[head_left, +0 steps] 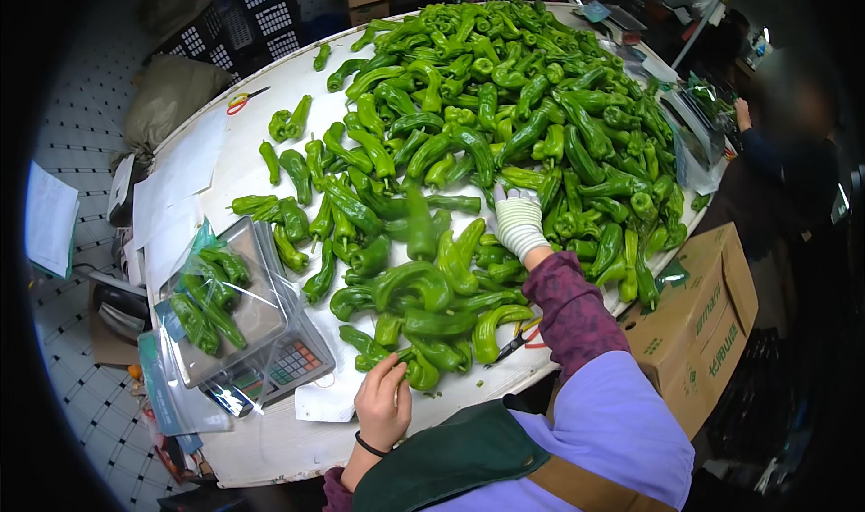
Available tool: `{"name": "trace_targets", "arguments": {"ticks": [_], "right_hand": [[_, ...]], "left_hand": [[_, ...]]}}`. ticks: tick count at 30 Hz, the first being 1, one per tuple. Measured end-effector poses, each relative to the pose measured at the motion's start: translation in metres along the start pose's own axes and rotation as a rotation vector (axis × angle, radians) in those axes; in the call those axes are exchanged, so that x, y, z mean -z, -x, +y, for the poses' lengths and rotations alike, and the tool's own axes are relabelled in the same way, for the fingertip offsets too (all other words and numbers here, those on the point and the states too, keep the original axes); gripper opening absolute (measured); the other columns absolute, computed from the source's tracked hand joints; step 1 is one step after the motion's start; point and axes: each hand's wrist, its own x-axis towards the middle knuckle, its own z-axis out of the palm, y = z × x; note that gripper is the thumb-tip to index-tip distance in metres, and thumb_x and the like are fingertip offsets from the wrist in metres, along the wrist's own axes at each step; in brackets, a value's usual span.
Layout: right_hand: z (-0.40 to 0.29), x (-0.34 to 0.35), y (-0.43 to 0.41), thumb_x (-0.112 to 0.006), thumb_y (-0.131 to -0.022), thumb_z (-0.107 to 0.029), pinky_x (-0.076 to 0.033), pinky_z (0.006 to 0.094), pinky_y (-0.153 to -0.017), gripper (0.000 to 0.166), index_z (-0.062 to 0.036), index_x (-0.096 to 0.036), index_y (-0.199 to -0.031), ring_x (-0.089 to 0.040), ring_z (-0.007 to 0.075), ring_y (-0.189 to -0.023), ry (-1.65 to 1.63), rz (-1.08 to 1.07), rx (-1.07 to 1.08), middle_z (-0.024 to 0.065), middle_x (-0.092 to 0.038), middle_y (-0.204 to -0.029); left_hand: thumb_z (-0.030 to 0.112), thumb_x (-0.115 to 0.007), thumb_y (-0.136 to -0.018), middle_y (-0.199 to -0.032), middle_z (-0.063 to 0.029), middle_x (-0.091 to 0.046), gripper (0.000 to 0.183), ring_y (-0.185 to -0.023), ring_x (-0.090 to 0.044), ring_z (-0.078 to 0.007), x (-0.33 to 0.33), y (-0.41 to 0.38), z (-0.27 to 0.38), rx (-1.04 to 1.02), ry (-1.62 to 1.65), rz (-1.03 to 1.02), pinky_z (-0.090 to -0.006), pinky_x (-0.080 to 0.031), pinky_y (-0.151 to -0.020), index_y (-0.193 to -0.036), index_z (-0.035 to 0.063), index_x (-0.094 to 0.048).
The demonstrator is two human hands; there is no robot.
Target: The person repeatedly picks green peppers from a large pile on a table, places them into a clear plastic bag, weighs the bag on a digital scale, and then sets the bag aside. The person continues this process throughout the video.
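A large heap of long green peppers covers the far and right part of a white table, with looser ones nearer me. My right hand, in a striped white glove, rests palm down among the peppers at the heap's near side; whether its fingers hold one is hidden. Bare, with a black band at the wrist, my left hand is by the near edge of the loose peppers, its fingertips at a curved pepper. A blurred pepper appears above the others, left of the glove.
At left, a clear bag of peppers lies on a digital scale. Pruning scissors lie by my right forearm; other scissors lie at far left. A cardboard box stands right of the table. Other people are beyond and at right.
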Motion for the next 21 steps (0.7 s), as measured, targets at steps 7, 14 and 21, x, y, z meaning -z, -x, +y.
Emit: {"name": "trace_targets", "arguments": {"ticks": [7, 14, 21], "right_hand": [[0.017, 0.04, 0.016, -0.065, -0.079, -0.018, -0.05, 0.0263, -0.054, 0.049, -0.006, -0.056, -0.125, -0.06, 0.0127, -0.063, -1.45, -0.238, -0.279, 0.0084, -0.063, -0.083], [-0.055, 0.096, 0.072, -0.063, -0.089, -0.023, -0.045, 0.0351, -0.095, 0.044, -0.0062, -0.053, -0.129, -0.058, 0.0245, -0.111, -1.412, -0.335, 0.681, 0.0152, -0.06, -0.121], [-0.06, 0.11, -0.028, -0.061, -0.09, -0.026, -0.049, 0.0329, -0.089, 0.033, -0.004, -0.063, -0.115, -0.063, 0.0221, -0.102, -0.899, -0.441, 0.503, 0.0133, -0.066, -0.109]], "left_hand": [[-0.003, -0.064, -0.077, -0.101, -0.017, -0.065, 0.022, -0.087, -0.065, -0.0326, -0.012, -0.013, 0.003, 0.05, 0.072, -0.018, -0.0364, -0.052, -0.073, -0.1, -0.0017, -0.064], [0.021, -0.054, -0.097, -0.127, -0.0186, -0.054, 0.049, -0.106, -0.06, -0.0246, -0.023, -0.071, 0.008, 0.779, 1.304, 0.037, -0.0378, -0.052, -0.085, -0.138, 0.0012, -0.035], [0.015, -0.052, -0.096, -0.114, -0.0211, -0.06, 0.035, -0.102, -0.062, -0.0315, -0.003, -0.062, -0.011, 0.883, 1.39, 0.165, -0.0441, -0.051, -0.09, -0.128, 0.0029, -0.042]]}}
